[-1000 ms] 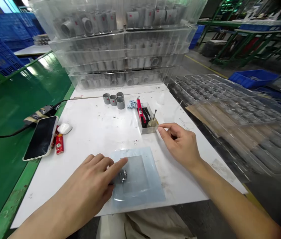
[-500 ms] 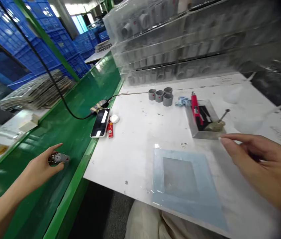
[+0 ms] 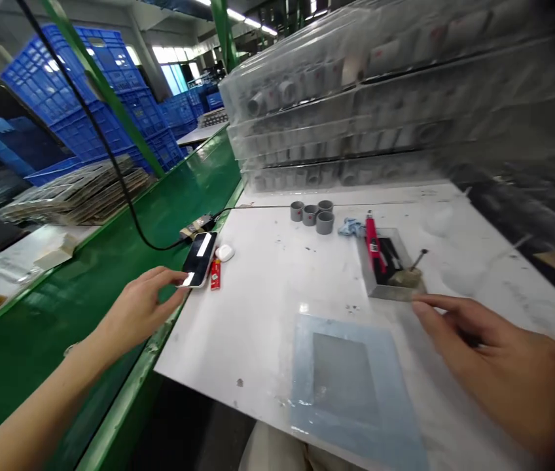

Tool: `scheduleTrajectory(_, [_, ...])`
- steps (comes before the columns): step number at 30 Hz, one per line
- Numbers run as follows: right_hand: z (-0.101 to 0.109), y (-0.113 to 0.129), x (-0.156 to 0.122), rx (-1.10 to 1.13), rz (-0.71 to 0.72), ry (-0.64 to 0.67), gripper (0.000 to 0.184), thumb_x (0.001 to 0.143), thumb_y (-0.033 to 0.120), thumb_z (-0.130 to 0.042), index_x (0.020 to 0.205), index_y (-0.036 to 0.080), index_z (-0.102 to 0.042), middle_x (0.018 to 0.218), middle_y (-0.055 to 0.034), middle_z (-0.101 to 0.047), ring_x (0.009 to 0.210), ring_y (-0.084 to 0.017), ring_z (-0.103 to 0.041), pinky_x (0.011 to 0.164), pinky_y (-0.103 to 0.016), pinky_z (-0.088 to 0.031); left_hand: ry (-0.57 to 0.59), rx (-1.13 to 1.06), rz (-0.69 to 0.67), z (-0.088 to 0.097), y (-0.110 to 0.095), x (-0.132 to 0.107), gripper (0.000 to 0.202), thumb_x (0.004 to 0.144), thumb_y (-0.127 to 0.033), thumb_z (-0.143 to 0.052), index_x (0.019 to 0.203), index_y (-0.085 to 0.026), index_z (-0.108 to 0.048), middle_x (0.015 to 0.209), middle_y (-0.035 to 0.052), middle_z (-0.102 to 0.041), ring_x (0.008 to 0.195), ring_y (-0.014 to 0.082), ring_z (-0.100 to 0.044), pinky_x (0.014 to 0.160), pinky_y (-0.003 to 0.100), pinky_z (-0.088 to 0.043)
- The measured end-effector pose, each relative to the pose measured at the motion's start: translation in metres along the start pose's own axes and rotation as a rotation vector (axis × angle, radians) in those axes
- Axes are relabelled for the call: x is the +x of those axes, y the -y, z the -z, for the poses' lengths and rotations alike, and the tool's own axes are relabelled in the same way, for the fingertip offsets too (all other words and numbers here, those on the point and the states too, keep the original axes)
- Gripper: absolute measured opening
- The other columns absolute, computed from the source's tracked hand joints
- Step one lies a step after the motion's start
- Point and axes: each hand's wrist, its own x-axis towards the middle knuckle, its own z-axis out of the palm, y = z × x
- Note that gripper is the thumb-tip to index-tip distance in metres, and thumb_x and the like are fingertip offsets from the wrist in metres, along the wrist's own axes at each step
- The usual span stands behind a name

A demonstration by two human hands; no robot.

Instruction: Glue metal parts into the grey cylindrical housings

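Observation:
My left hand [image 3: 140, 307] hovers over the green conveyor belt [image 3: 61, 327] at the table's left edge. Its fingers are stretched out and hold nothing, with the tips close to a phone [image 3: 199, 258]. My right hand [image 3: 493, 366] rests on the white table [image 3: 268, 288] with loosely curled fingers and nothing in it. Its index fingertip lies just below a small clear box [image 3: 389, 280] holding a red tool [image 3: 372, 242]. A pale blue sheet [image 3: 356, 386] lies between my hands. Three grey pipe fittings [image 3: 313, 213] stand further back.
Beside the phone lie a white case [image 3: 225, 252] and a red lighter [image 3: 215, 275]. A blue cloth [image 3: 351, 227] lies by the box. Stacked clear trays of grey fittings [image 3: 356, 111] wall off the back. Blue crates [image 3: 86, 111] and a black cable [image 3: 125, 203] are at left.
My left hand took a small metal part off the blue sheet and swung left over the conveyor; now it is open, moved toward the phone, and the part is out of sight. The view turned left.

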Motion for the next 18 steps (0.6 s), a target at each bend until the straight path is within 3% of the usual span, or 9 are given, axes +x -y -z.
scheduleTrajectory(2, [0.003, 0.006, 0.002, -0.12, -0.029, 0.069, 0.028, 0.106, 0.058, -0.077, 0.1, 0.032, -0.081, 0.068, 0.0025, -0.067, 0.041, -0.023, -0.06, 0.038, -0.036, -0.043, 0.008, -0.105, -0.157, -0.018, -0.047, 0.03, 0.039, 0.103, -0.053, -0.049, 0.103, -0.025, -0.075, 0.112, 0.0052, -0.073, 0.094, 0.0231, -0.069, 0.076, 0.031, -0.053])
scheduleTrajectory(4, [0.0, 0.008, 0.003, -0.177, -0.077, 0.034, 0.036, 0.11, 0.06, -0.066, 0.098, 0.028, -0.078, 0.066, 0.0043, -0.063, 0.041, -0.022, -0.057, 0.041, -0.034, -0.043, -0.004, -0.165, -0.261, -0.04, -0.087, 0.065, 0.038, 0.105, -0.051, -0.052, 0.094, -0.022, -0.074, 0.106, 0.0049, -0.073, 0.089, 0.0205, -0.069, 0.083, 0.034, -0.055])
scheduleTrajectory(6, [-0.003, 0.007, 0.002, -0.179, -0.11, 0.001, 0.037, 0.109, 0.058, -0.064, 0.095, 0.026, -0.076, 0.06, 0.0063, -0.056, 0.04, -0.02, -0.051, 0.043, -0.033, -0.039, -0.019, -0.203, -0.333, -0.063, -0.12, 0.102, 0.035, 0.105, -0.047, -0.056, 0.097, -0.018, -0.073, 0.11, 0.0065, -0.072, 0.092, 0.0201, -0.069, 0.087, 0.038, -0.057])
scheduleTrajectory(9, [-0.002, 0.005, 0.004, -0.139, -0.171, -0.038, 0.035, 0.107, 0.053, -0.067, 0.088, 0.024, -0.073, 0.058, 0.0061, -0.053, 0.043, -0.021, -0.05, 0.046, -0.032, -0.038, -0.067, -0.229, -0.397, -0.093, -0.158, 0.151, 0.029, 0.105, -0.041, -0.061, 0.12, -0.017, -0.069, 0.116, 0.0081, -0.07, 0.099, 0.0216, -0.069, 0.094, 0.044, -0.058])
scheduleTrajectory(12, [0.005, 0.003, 0.009, -0.121, -0.235, -0.13, 0.039, 0.104, 0.054, -0.067, 0.08, 0.024, -0.067, 0.056, 0.0057, -0.05, 0.045, -0.021, -0.047, 0.048, -0.032, -0.036, -0.104, -0.237, -0.429, -0.113, -0.185, 0.182, 0.034, 0.103, -0.038, -0.065, 0.131, -0.019, -0.064, 0.121, 0.0087, -0.068, 0.099, 0.0225, -0.069, 0.094, 0.046, -0.06])
scheduleTrajectory(14, [0.011, 0.001, 0.013, -0.132, -0.266, -0.21, 0.042, 0.102, 0.057, -0.067, 0.076, 0.024, -0.063, 0.054, 0.006, -0.045, 0.045, -0.021, -0.045, 0.048, -0.033, -0.034, -0.134, -0.251, -0.452, -0.118, -0.196, 0.193, 0.032, 0.102, -0.035, -0.067, 0.13, -0.019, -0.065, 0.128, 0.0096, -0.066, 0.107, 0.0245, -0.067, 0.096, 0.047, -0.059])
scheduleTrajectory(18, [0.019, -0.013, 0.018, -0.155, -0.314, -0.353, 0.036, 0.101, 0.056, -0.063, 0.09, 0.022, -0.062, 0.066, 0.0025, -0.057, 0.056, -0.025, -0.055, 0.056, -0.034, -0.043, -0.197, -0.328, -0.492, -0.111, -0.198, 0.186, 0.019, 0.097, -0.031, -0.072, 0.108, -0.016, -0.07, 0.139, 0.0109, -0.06, 0.13, 0.0304, -0.056, 0.114, 0.056, -0.046])
